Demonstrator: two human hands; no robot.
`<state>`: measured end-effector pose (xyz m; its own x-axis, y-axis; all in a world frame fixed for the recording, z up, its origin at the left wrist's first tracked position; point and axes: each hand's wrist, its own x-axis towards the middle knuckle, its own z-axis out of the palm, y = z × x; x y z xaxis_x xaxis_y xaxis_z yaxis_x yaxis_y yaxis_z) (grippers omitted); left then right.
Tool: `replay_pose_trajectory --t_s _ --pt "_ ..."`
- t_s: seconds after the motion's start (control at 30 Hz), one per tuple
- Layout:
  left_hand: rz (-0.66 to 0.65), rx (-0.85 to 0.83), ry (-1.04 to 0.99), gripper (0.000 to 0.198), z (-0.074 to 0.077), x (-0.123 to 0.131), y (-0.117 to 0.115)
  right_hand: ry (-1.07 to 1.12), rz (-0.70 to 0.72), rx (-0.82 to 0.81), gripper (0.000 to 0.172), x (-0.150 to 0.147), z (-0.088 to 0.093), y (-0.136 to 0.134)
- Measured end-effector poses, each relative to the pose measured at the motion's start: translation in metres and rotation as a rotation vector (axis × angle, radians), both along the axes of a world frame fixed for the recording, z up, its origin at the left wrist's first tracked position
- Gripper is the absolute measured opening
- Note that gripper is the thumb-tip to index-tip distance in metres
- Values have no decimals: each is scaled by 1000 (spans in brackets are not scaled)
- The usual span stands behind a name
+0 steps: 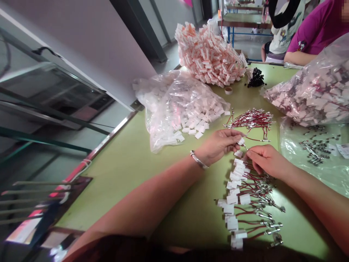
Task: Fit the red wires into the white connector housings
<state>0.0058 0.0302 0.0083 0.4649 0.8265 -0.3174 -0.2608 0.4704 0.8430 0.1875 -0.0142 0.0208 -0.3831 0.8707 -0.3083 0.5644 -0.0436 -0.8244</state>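
Observation:
My left hand (219, 144), with a bracelet on its wrist, pinches a small white plastic connector (241, 141) between its fingertips. My right hand (265, 160) is closed in a pinch on a thin red wire whose metal end points at that connector. Just below both hands a row of finished pieces (242, 196), white connectors with red wires and metal ends, lies on the green table (131, 163). A loose bundle of red wires (252, 119) lies just beyond my hands.
An open clear bag of white connectors (180, 105) lies at centre left. A heap of pink-white parts (208, 54) sits at the back. Bags of parts (313, 91) and small metal pieces (316, 147) are at right. Other people (313, 29) sit behind.

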Motion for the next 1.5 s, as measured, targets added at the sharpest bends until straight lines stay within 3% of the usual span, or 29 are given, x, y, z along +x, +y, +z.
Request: replay_pose_trajectory --t_s 0.23,0.43,0.5,0.67,0.77,0.83,0.93,1.03,1.13,1.2,1.37,1.43,1.5 --pt "-28 -5 57 6 -2 -1 1 -233 17 424 37 4 -6 1" --pt "-53 28 91 5 -3 -1 2 -274 24 435 36 4 -7 2" --pt "-50 43 87 6 -4 -1 2 -177 13 296 36 3 -4 2" --pt "-81 121 5 13 -9 -2 2 360 -38 -300 30 6 1 3" --pt "-173 196 7 15 -9 -3 1 601 -71 -499 26 6 -2 2" --pt "-190 251 55 15 -7 -2 0 652 -79 -543 27 6 -5 2" --pt "-153 324 189 12 -3 0 -2 523 -136 -424 31 5 -7 3" --pt "-123 335 280 9 -1 3 -4 209 -191 -106 32 7 -6 6" --pt "-127 311 288 6 -2 4 -4 -61 -141 252 31 10 -5 6" --pt "-153 305 273 5 -4 4 -5 -127 -80 409 29 11 -6 6" --pt "-230 302 247 6 -4 6 -6 -144 -30 461 27 11 -11 7" --pt "-287 396 381 7 5 1 -3 -149 -21 443 29 11 -12 5" --pt "-310 590 651 14 18 -13 4 -141 40 409 30 10 -11 2"
